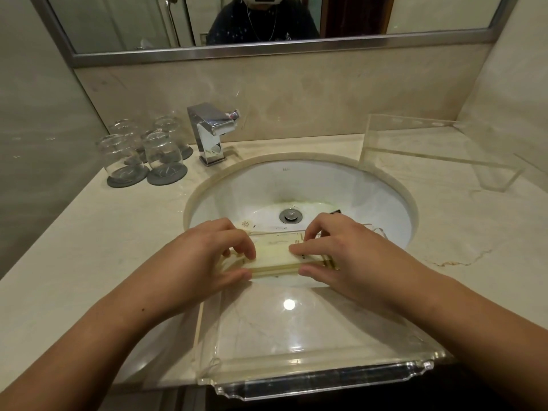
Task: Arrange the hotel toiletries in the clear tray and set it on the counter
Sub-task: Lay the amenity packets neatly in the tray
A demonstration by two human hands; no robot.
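A clear acrylic tray (311, 378) lies on the counter's front edge and reaches out over the sink (299, 185). At the tray's far end sit pale cream toiletry boxes (274, 258), stacked flat. My left hand (213, 256) pinches the left end of the boxes between thumb and fingers. My right hand (335, 253) pinches their right end the same way. More packets lie under my hands, mostly hidden.
Several upturned glasses (161, 149) stand on grey coasters at the back left. A chrome faucet (212, 132) rises behind the sink. A second clear acrylic stand (439, 155) sits at the back right. A mirror (267, 22) hangs above the counter (89, 238).
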